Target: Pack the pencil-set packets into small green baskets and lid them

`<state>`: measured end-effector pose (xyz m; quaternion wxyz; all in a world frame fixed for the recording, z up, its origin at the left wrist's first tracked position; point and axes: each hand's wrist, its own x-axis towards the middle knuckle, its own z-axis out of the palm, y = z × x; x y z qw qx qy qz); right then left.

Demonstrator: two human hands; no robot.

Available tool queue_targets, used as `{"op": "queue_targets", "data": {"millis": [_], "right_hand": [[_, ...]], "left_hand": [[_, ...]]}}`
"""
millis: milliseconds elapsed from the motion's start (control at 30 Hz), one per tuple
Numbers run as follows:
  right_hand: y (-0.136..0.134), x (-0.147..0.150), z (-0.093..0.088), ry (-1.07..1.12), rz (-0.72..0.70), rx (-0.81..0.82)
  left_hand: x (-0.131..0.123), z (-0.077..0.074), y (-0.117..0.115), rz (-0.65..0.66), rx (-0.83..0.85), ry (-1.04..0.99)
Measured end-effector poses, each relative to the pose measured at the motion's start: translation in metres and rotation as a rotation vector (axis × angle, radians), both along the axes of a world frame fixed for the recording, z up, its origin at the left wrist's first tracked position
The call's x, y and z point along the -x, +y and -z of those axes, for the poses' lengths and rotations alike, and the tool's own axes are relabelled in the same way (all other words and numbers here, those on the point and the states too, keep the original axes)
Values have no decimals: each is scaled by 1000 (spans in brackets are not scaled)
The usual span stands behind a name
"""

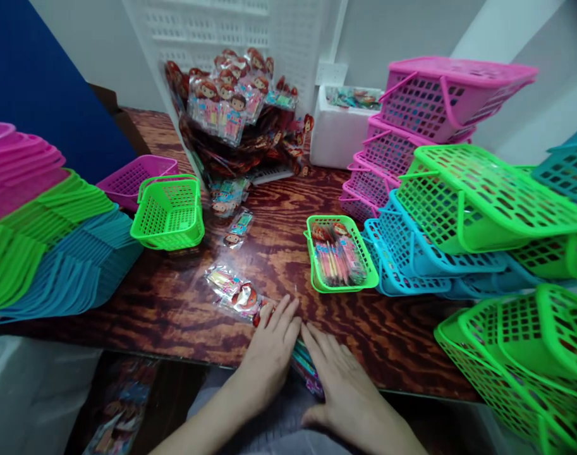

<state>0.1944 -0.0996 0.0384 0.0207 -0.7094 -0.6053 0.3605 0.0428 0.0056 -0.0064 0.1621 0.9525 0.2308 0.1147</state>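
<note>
Near the table's front edge, my left hand (275,341) and my right hand (342,379) hold a small bundle of shiny plastic packets (306,365) between them. The fingers of both hands point forward and cover much of the bundle. Just beyond my left fingertips lie a few flat clear packets with cartoon figures (236,292). A green basket (370,272) stands ahead and to the right, holding a row of upright packets (342,256). Farther off, one more cartoon packet (239,227) lies on the wood.
A white crate (160,82) tipped toward me spills a heap of packets (231,107) at the back. Nested baskets (55,240) and a green basket (169,212) stand left. Pink baskets (440,101), blue baskets (411,253) and green baskets (520,341) crowd the right.
</note>
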Motion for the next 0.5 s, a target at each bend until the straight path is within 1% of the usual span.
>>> {"op": "queue_targets", "data": {"millis": [67,133,167,233,267,333,400,433,500], "right_hand": [[1,2,8,-82,23,-59],[2,-1,16,-98,62,-179],[2,-5,17,-59,88,-235],[2,-17,13,128,192,-304],[3,-24,7,265,277,-318],[7,-40,-9,608,493,-325],[20,-53,-27,947,716,-327],[29,-59,-35,1077,801,-337],[54,-69,-48,1226,901,-384]], "left_hand": [[-8,-6,7,17,23,78],[-11,-11,13,14,78,85],[-10,-13,15,17,127,45],[-7,-18,20,3,289,-114],[-5,-22,23,-39,393,-222],[-8,-30,28,-175,652,-447],[-22,-42,35,-284,991,-643],[-33,-48,38,-287,1182,-714],[-62,-61,47,-214,1522,-796]]}}
